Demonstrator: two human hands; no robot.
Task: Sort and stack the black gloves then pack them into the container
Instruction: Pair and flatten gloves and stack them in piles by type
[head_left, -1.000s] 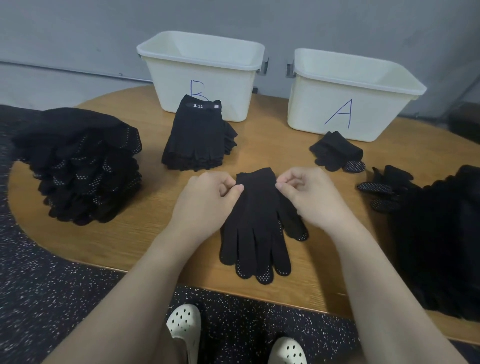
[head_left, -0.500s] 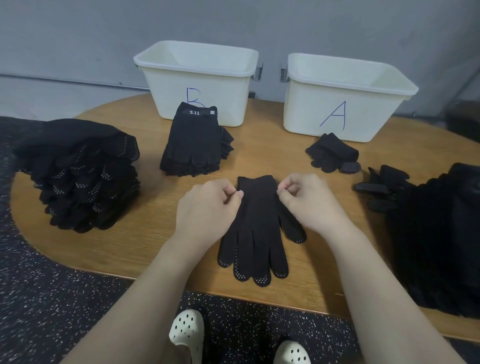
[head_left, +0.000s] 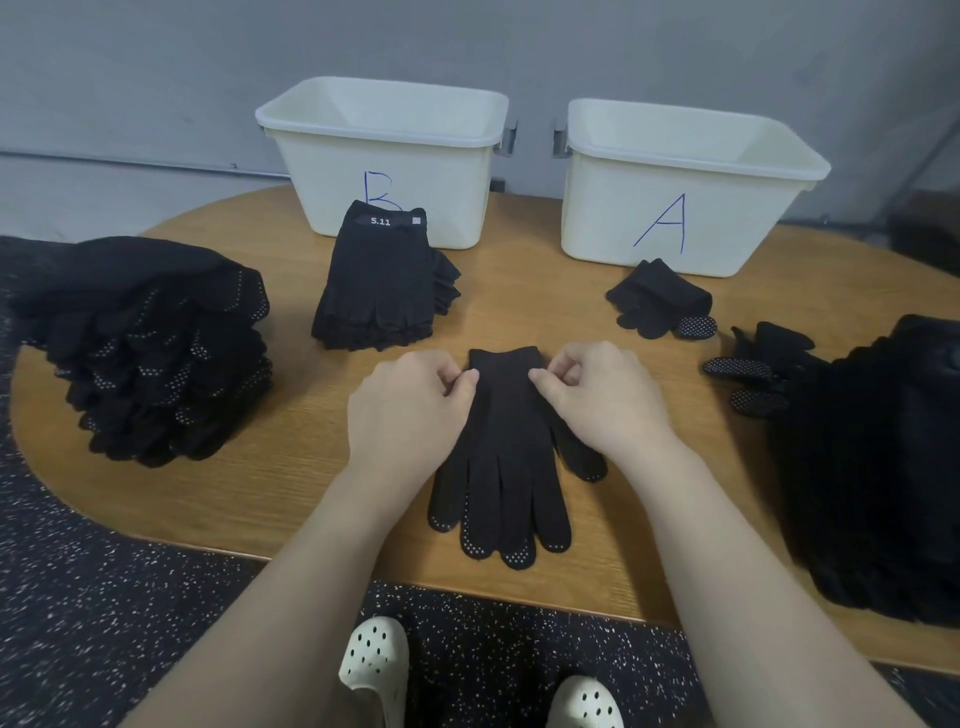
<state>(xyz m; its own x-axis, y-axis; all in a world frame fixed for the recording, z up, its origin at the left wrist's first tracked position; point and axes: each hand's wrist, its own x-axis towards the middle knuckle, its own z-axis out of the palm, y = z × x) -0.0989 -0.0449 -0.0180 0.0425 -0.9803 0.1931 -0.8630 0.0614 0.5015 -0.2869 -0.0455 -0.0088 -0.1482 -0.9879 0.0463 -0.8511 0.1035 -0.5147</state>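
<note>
I'm squaring the glove pair (head_left: 506, 447): left hand (head_left: 410, 410) and right hand (head_left: 597, 400) pinch its cuff edges; next, stacking near bin A (head_left: 680, 192).

- Full-fingered glove (head_left: 506, 441): black, with white dots at the fingertips.
- Left pile of gloves (head_left: 150, 348): black, edged with rows of white dots.
- Fingerless glove stack (head_left: 382, 280): black, with a white "5.11" mark.
- Bin B (head_left: 384, 156) and bin A (head_left: 680, 187): cream-white, with blue letters.
- Table (head_left: 291, 467): tan wood grain.
- Floor (head_left: 104, 597): dark with white speckles.
- Clogs (head_left: 374, 670): white, perforated.
</note>
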